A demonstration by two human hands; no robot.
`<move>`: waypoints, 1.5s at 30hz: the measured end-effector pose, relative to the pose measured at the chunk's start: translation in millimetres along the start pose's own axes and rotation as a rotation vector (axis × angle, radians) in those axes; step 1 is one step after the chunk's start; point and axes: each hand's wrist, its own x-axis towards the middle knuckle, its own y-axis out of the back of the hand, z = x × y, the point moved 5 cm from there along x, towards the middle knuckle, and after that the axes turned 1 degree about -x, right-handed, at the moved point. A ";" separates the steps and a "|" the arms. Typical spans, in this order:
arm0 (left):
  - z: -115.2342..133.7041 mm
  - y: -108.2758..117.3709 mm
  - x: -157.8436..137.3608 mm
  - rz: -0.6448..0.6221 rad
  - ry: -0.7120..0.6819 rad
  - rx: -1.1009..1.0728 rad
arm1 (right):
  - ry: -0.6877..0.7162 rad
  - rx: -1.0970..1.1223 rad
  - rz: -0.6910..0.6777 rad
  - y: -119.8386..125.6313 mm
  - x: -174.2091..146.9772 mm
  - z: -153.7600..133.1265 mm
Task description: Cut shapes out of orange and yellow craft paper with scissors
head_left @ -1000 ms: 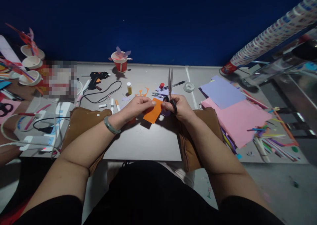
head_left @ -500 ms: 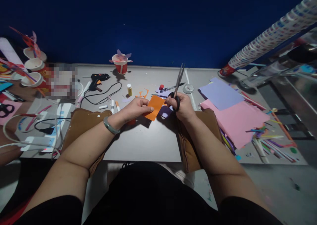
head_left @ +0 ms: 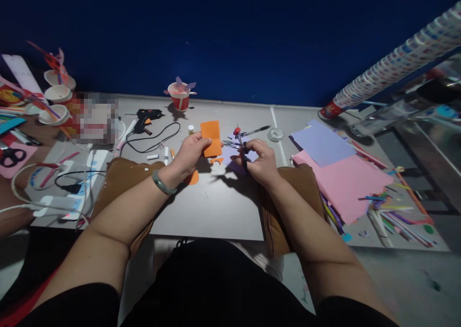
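While the right hand (head_left: pixel 262 161) curls round the scissors (head_left: pixel 245 160), the left hand (head_left: pixel 191 155) pinches the orange paper (head_left: pixel 211 134) at its left edge, suiting something probably light and bendy.

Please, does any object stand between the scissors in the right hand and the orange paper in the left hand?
Nothing visible stands between them: an open gap separates the scissors in the right hand from the orange paper in the left hand. The small metal snips seen in this gap appear to lie lower, on the table.
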 end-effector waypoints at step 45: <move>-2.5 -17.4 -18.0 -0.454 0.097 0.379 | -0.329 0.507 -0.255 -12.1 -5.2 1.7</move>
